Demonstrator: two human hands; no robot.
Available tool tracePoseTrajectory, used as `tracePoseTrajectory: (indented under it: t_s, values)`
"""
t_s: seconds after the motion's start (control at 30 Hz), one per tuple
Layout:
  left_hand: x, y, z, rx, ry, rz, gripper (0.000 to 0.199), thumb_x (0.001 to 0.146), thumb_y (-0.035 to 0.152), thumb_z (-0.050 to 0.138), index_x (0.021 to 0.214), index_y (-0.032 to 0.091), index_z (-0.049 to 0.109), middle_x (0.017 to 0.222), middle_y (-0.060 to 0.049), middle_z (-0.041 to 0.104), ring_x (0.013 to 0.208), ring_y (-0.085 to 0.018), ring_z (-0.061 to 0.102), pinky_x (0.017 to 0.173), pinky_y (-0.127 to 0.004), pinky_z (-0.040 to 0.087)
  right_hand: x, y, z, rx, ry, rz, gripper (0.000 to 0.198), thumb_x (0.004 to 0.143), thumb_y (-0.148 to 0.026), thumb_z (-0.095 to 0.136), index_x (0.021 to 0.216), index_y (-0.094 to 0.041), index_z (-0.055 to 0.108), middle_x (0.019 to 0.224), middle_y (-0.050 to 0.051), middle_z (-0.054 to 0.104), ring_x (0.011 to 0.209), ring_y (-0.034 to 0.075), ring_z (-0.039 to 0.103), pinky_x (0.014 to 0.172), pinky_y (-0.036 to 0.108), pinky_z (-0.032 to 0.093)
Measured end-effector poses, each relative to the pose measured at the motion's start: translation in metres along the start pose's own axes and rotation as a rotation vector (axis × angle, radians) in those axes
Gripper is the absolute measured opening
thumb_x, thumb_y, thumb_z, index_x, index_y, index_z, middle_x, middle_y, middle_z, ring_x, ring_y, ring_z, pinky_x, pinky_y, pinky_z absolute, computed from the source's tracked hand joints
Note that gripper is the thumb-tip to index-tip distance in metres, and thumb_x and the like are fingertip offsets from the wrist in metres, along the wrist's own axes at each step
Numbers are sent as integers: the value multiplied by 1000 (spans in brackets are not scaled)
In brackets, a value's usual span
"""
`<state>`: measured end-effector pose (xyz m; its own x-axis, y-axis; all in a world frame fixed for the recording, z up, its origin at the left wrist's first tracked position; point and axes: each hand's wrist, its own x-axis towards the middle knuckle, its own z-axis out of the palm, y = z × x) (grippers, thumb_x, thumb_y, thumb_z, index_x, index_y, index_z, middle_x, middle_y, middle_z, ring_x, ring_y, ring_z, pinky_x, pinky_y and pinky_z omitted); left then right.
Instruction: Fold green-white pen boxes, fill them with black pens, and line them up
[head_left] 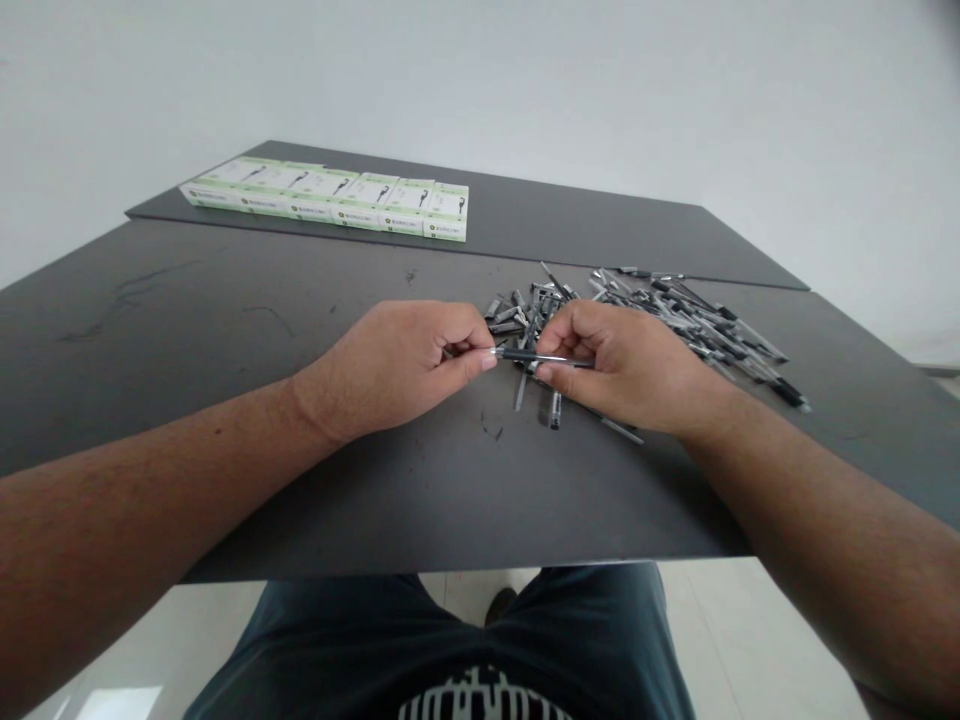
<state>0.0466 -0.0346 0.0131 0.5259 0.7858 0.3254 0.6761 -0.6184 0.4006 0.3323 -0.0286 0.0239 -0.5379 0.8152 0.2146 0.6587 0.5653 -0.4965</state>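
Between my two hands a slim pen (517,354) with a black grip and clear barrel lies almost level above the table. The thumb and forefinger of my left hand (405,355) pinch its pale tip end. My right hand (626,360) closes on the barrel further along, its fingers hiding part of the pen. Just behind and under the hands lie loose pen caps (508,318), black and clear, in a heap. One cap (555,410) rests on the table below my right fingers.
To the right spreads a pile of uncapped pens (705,325), black and clear. Several white-and-green boxes (360,205) stand in a row at the back left, on a further table section. The dark grey table (420,510) ends at a front edge before my lap.
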Motion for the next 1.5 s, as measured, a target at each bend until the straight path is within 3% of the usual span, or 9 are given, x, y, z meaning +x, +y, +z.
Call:
tracePoseTrajectory:
  t_s: [0.1,0.2,0.4,0.6,0.77,0.97,1.17,1.37,1.5]
  values:
    - [0,0,0,1,-6,-6,24,104,42,62,99,26,79,87,-1,81,79,-21,71,73,-33,42,2,0,-1,-49,3,-63,10,101,-33,76,99,-24,79,87,3,81,79,21,72,73,33,49]
    - [0,1,-1,-4,-33,-13,24,104,41,62,100,25,79,88,-1,81,80,-20,71,73,-32,41,3,-1,-3,-58,-33,-140,26,110,-38,63,96,-23,80,89,5,82,83,21,74,76,33,49]
    - [0,1,-1,24,-43,1,26,106,41,60,102,25,80,93,-2,83,85,-21,73,76,-33,43,0,-3,-2,-17,-33,8,14,97,-36,78,104,-23,79,81,0,77,69,18,68,66,31,45]
    - [0,1,-1,21,-43,-8,25,106,41,61,105,25,80,91,-2,82,84,-20,73,78,-32,44,2,-2,-4,-74,-51,-130,23,109,-37,65,98,-24,81,91,5,83,84,22,74,77,33,48]
    - [-1,0,0,14,-41,5,25,105,40,61,102,24,79,91,-2,81,83,-20,72,77,-33,43,0,-2,-2,9,-44,5,13,99,-36,77,104,-24,78,82,0,80,70,19,71,67,31,47]
    - [0,-1,1,-4,-47,8,24,105,41,61,101,25,79,90,-1,81,83,-20,72,76,-33,43,2,-1,-3,-77,-63,-139,25,110,-38,64,98,-23,80,91,6,84,84,22,75,77,33,49]
    - [0,0,-1,9,-46,9,24,105,40,62,102,24,79,91,-2,82,84,-20,73,77,-32,44,0,-3,-2,0,-57,0,12,99,-35,77,102,-24,78,81,0,79,70,18,70,68,30,46]
    - [0,-1,0,10,-53,10,24,106,41,61,103,24,79,92,-2,82,86,-21,75,80,-32,46,2,-1,-3,-53,-56,-148,24,109,-37,64,98,-22,80,92,6,83,84,21,74,77,32,48]
    - [-1,0,0,13,-41,15,23,105,40,62,101,24,79,90,-2,81,83,-20,73,78,-32,45,0,-1,-1,26,-69,-34,16,101,-37,75,105,-22,79,86,2,80,75,19,73,71,31,48]
